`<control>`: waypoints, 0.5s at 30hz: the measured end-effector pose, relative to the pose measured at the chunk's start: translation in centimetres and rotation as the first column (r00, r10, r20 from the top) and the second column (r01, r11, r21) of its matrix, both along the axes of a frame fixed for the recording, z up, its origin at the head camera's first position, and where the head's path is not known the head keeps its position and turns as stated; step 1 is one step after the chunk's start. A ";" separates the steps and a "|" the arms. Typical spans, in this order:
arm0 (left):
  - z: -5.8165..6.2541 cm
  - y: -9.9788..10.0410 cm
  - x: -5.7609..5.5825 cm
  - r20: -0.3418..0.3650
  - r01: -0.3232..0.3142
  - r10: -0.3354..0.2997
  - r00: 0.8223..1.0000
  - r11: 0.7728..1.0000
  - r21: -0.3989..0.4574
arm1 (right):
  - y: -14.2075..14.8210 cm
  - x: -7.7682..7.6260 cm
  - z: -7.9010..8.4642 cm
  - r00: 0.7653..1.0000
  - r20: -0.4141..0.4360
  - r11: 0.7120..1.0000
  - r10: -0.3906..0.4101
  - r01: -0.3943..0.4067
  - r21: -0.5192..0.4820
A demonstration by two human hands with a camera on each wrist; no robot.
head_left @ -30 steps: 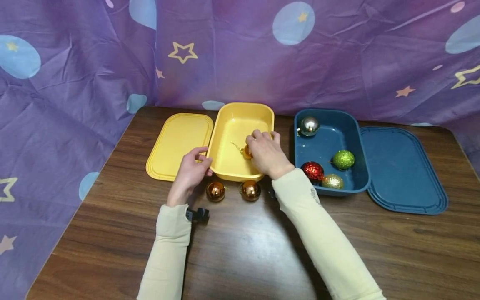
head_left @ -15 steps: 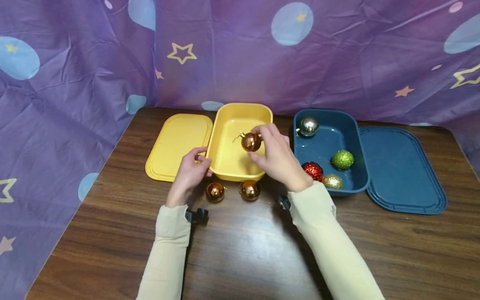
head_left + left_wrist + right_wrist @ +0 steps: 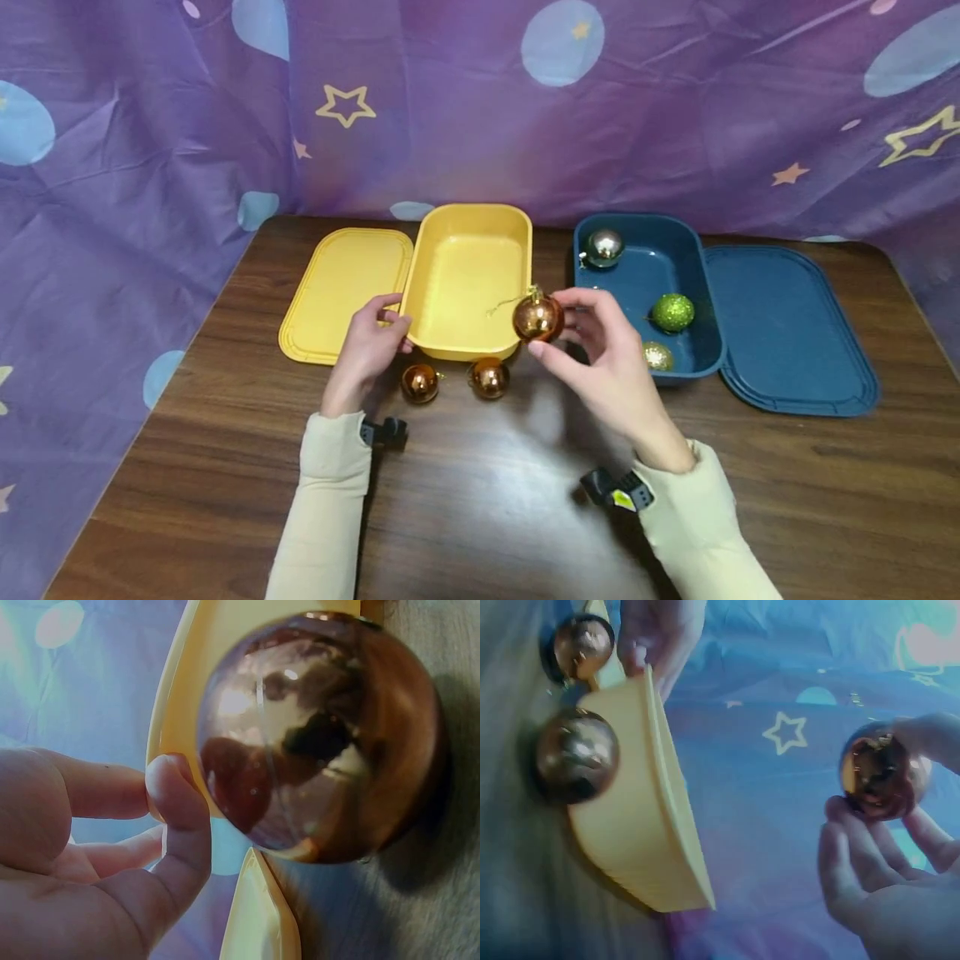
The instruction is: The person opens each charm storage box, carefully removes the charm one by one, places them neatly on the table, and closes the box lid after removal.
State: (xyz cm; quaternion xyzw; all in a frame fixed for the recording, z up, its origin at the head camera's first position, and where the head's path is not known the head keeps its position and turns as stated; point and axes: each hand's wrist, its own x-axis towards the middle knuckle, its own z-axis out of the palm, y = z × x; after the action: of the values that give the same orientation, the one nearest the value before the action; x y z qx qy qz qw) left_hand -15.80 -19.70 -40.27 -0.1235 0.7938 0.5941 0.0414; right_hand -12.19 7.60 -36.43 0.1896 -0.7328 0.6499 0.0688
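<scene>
Reader: Which step is shown?

Holder: The carrying stage, I judge. My right grip (image 3: 611, 364) pinches a copper ball (image 3: 537, 320) above the tabletop (image 3: 480, 517), by the yellow box (image 3: 468, 287)'s near right corner; my left grip (image 3: 371, 342) pinches that box's left rim (image 3: 167, 682).

Reader: And the next move?

Holder: Presumably it calls for a steady pinch, the ball clear of the rim.

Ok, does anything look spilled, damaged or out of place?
Nothing looks spilled or damaged. Two copper baubles lie loose on the table in front of the yellow box, but that hardly looks odd: the right hand holds a third copper bauble, and the left hand pinches the box's rim.
</scene>
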 end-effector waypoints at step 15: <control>0.0 -0.2 -0.1 -0.015 0.007 -0.008 1.000 1.000 -0.026 | 2.2 4.0 -5.6 0.942 0.221 0.906 0.255 -0.153 -0.394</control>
State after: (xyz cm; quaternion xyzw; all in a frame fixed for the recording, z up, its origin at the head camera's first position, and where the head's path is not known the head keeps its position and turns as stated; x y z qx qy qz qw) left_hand -15.86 -19.95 -40.31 -0.1167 0.8020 0.5846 0.0363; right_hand -8.15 9.83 -42.02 0.1600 -0.5748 0.7999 -0.0648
